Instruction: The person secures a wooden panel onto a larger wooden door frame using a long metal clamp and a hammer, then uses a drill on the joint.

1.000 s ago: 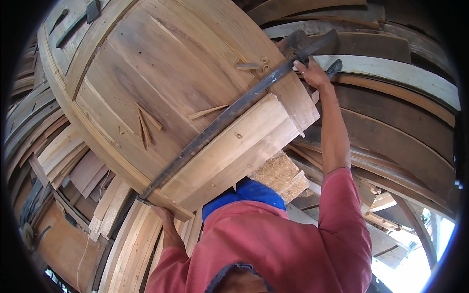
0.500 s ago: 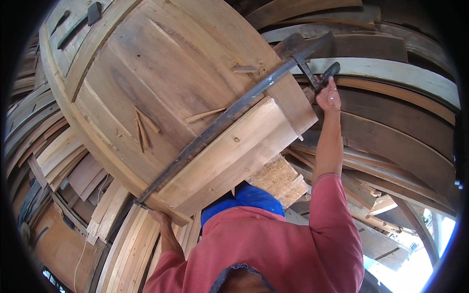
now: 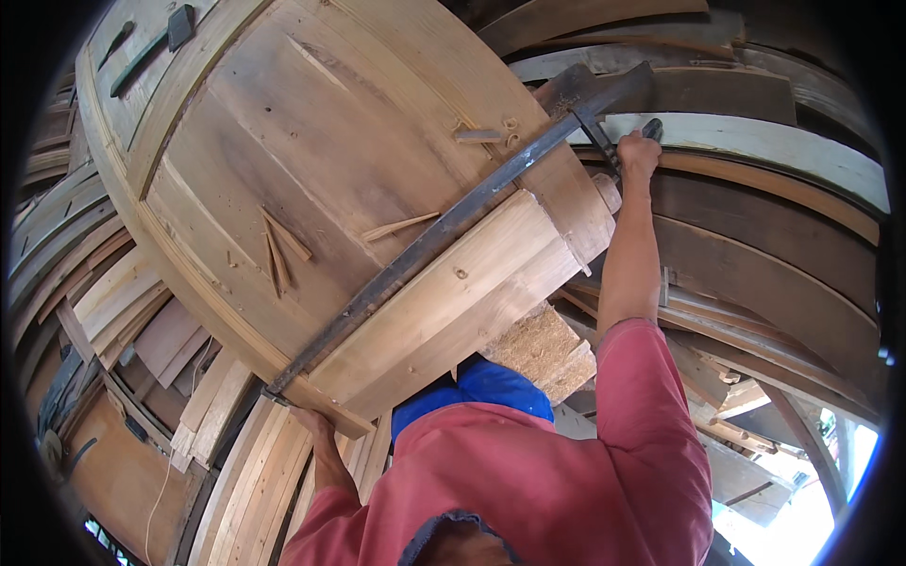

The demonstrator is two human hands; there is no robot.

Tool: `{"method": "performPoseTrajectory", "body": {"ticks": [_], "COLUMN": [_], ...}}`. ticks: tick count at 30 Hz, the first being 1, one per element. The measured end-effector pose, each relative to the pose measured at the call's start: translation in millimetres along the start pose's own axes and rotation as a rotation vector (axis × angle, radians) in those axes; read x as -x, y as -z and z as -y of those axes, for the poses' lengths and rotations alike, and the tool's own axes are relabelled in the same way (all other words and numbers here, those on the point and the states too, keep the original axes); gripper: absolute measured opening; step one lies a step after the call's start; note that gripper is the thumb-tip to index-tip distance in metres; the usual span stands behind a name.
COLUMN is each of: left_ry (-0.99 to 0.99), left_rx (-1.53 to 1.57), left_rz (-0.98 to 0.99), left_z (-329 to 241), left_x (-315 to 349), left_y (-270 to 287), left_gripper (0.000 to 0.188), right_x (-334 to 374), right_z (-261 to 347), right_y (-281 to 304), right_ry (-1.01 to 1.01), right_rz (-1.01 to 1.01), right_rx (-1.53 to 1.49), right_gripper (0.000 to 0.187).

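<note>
A wooden door (image 3: 311, 141) lies in front of me, with a long dark metal bar clamp (image 3: 444, 217) running diagonally across it. At the clamp's right end, my right hand (image 3: 639, 156) is closed round its dark handle (image 3: 653, 128). A small wood block (image 3: 607, 191) sits at the door's edge by that end. My left hand (image 3: 311, 421) is at the door's lower left edge, against the clamp's other end; its fingers are largely hidden there. Between the clamp and my body lies the door's pale bottom rail (image 3: 444, 292).
Thin wood strips (image 3: 283, 247) and a small dark piece (image 3: 478, 136) lie on the door. A hammer (image 3: 156, 52) rests at its far left. Stacked boards (image 3: 755, 203) fill the right side; more planks (image 3: 250, 481) lie at lower left. A rough wood block (image 3: 543, 349) is beside my legs.
My right hand has gone from an upturned hold beneath the clamp handle to a closed grip over it, moving slightly up. My left hand stays at the other end.
</note>
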State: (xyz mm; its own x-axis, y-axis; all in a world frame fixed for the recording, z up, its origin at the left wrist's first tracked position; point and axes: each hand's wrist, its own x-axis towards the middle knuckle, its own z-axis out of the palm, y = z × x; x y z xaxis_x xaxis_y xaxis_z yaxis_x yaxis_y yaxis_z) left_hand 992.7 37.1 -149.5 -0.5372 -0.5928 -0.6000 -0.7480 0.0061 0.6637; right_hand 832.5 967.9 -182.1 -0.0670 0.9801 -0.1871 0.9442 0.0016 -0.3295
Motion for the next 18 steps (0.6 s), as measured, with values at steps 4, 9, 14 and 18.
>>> {"method": "performPoseTrajectory", "body": {"ticks": [4, 9, 14, 18], "left_ry": [0.092, -0.005, 0.005, 0.089], "left_rx": [-0.017, -0.091, -0.022, 0.078], "left_rz": [0.061, -0.077, -0.032, 0.028], "left_z": [-21.0, -34.3, -14.5, -13.2], "left_x": [14.5, 36.1, 4.6, 8.2], "left_y": [-18.5, -40.4, -12.3, -6.7], "left_gripper": [0.057, 0.053, 0.057, 0.063], "right_x": [-41.1, -21.6, -39.1, -11.1], "right_z": [-57.5, -47.4, -46.7, -1.7], "right_y": [-0.8, 9.4, -2.7, 1.2], "right_ry": [-0.107, -0.265, -0.295, -0.234], "right_rz": [0.488, 0.962, 0.823, 0.208], "right_rx": [-0.873, -1.654, -1.501, -0.671], "right_gripper": [0.041, 0.03, 0.026, 0.031]}}
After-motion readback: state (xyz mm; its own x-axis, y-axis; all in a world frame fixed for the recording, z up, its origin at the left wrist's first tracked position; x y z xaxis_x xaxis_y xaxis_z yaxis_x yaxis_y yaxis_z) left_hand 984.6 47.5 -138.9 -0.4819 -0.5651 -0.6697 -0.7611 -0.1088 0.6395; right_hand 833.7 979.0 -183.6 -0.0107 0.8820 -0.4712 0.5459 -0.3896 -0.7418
